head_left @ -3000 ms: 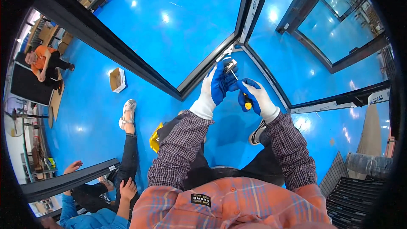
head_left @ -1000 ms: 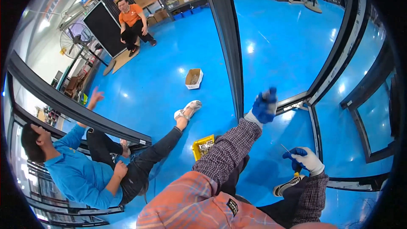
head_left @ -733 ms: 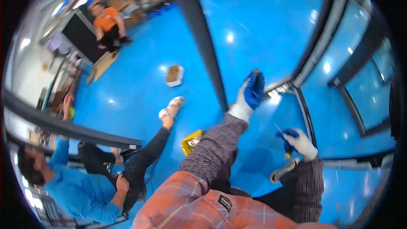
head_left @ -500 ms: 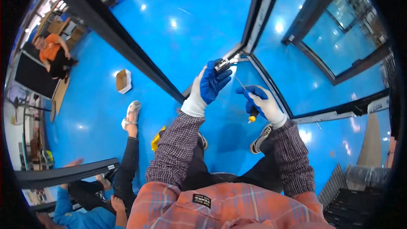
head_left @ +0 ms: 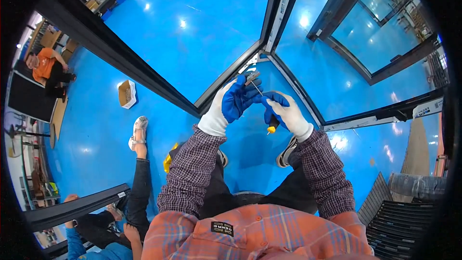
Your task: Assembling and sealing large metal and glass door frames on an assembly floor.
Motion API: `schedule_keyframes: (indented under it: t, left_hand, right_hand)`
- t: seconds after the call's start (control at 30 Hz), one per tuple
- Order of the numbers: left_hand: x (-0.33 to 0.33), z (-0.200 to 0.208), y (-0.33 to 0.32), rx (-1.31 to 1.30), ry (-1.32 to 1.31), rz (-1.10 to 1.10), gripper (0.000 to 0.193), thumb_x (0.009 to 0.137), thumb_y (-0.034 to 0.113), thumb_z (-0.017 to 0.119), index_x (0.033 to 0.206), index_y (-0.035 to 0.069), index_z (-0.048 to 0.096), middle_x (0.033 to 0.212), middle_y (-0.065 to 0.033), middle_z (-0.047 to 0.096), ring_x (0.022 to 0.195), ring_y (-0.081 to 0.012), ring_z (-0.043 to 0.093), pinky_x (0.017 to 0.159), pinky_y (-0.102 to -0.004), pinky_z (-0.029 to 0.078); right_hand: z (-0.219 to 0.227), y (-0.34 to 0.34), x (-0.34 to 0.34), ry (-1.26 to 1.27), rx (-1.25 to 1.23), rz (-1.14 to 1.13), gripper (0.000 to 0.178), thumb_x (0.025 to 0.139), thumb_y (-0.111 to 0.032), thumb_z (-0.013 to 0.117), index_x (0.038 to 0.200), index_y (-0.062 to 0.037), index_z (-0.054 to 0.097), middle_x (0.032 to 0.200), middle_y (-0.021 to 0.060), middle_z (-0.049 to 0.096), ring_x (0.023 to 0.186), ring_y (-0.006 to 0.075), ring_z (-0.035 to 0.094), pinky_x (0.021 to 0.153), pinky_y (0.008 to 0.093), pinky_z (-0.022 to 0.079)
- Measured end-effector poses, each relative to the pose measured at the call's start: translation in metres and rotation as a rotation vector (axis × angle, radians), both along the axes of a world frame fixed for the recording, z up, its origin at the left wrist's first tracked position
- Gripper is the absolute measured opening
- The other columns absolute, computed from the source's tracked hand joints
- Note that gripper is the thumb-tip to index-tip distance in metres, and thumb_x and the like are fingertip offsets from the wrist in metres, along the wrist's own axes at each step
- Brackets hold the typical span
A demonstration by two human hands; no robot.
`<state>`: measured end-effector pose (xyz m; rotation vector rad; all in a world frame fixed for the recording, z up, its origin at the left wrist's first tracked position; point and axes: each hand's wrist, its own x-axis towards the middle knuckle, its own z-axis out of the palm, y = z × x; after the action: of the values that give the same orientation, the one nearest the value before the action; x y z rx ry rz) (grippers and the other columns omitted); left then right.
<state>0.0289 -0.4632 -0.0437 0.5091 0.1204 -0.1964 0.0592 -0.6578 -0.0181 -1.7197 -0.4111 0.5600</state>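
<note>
My left hand (head_left: 230, 102), in a white glove with a blue palm, is closed around a small metal fitting (head_left: 252, 76); its exact kind is too small to make out. In my right hand (head_left: 285, 111), gloved alike, is a screwdriver (head_left: 273, 126) with a black and yellow handle. Its thin shaft points up and left and meets the fitting or lies just in front of it. Both hands are in front of me, near the inner corner of a dark metal frame (head_left: 293, 81).
A dark beam (head_left: 120, 53) slants across the left side. On the blue floor stands a small open box (head_left: 127, 94). One person in orange (head_left: 44, 65) sits far left; another in blue (head_left: 103, 250) sits lower left beside a dark profile (head_left: 82, 204). Black slatted parts (head_left: 397, 226) lie lower right.
The screwdriver's shaft has come up to the fitting as my hands drew closer together. The fitting has turned in my left hand. The whole view has shifted slightly.
</note>
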Motion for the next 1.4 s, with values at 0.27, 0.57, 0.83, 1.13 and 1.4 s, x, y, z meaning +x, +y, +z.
schedule_keyframes:
  t: [0.27, 0.57, 0.83, 1.13, 1.4]
  left_hand:
    - [0.001, 0.003, -0.002, 0.063, -0.097, -0.006, 0.037, 0.094, 0.022, 0.053, 0.126, 0.002, 0.051, 0.117, -0.0157, 0.059, 0.104, -0.026, 0.06, 0.089, -0.038, 0.051]
    - [0.0, 0.007, -0.006, 0.284, -0.131, 0.074, 0.035, 0.092, 0.016, 0.054, 0.124, 0.001, 0.052, 0.113, -0.013, 0.061, 0.098, -0.0221, 0.061, 0.086, -0.0322, 0.051]
    - [-0.002, 0.008, -0.008, 0.856, -0.361, 0.112, 0.042, 0.08, 0.0, 0.061, 0.121, 0.0, 0.054, 0.112, -0.0111, 0.062, 0.095, -0.0175, 0.06, 0.084, -0.0264, 0.049]
    - [-0.006, 0.012, -0.016, 0.946, -0.275, 0.09, 0.05, 0.072, 0.001, 0.069, 0.12, 0.0, 0.055, 0.111, -0.0111, 0.062, 0.098, -0.0199, 0.059, 0.088, -0.0293, 0.047]
    - [-0.002, 0.003, -0.017, 0.999, -0.335, 0.094, 0.047, 0.074, 0.003, 0.067, 0.119, 0.003, 0.055, 0.11, -0.0117, 0.062, 0.095, -0.0205, 0.059, 0.083, -0.0287, 0.049]
  right_hand:
    - [0.001, -0.003, -0.003, 0.2, 0.338, 0.087, 0.023, 0.092, -0.02, 0.053, 0.104, -0.0019, 0.061, 0.067, 0.0019, 0.055, 0.057, 0.0093, 0.05, 0.055, 0.0206, 0.042]
    - [0.004, 0.001, -0.004, 0.432, 0.415, 0.088, 0.024, 0.091, -0.013, 0.054, 0.109, 0.0012, 0.058, 0.069, 0.0063, 0.057, 0.056, 0.0115, 0.053, 0.054, 0.0207, 0.047]
    - [-0.021, -0.002, 0.001, -0.074, 0.069, -0.036, 0.021, 0.086, -0.012, 0.055, 0.103, -0.0006, 0.062, 0.074, 0.0061, 0.063, 0.061, 0.0134, 0.057, 0.059, 0.0236, 0.047]
    - [-0.014, 0.002, 0.002, -0.098, -0.205, -0.006, 0.019, 0.08, -0.01, 0.061, 0.097, -0.001, 0.063, 0.079, 0.0073, 0.067, 0.066, 0.0154, 0.059, 0.065, 0.0245, 0.049]
    - [-0.006, 0.01, -0.003, -0.041, -0.241, -0.004, 0.02, 0.08, -0.011, 0.063, 0.098, -0.0028, 0.064, 0.079, 0.0067, 0.066, 0.069, 0.0146, 0.061, 0.068, 0.0235, 0.05]
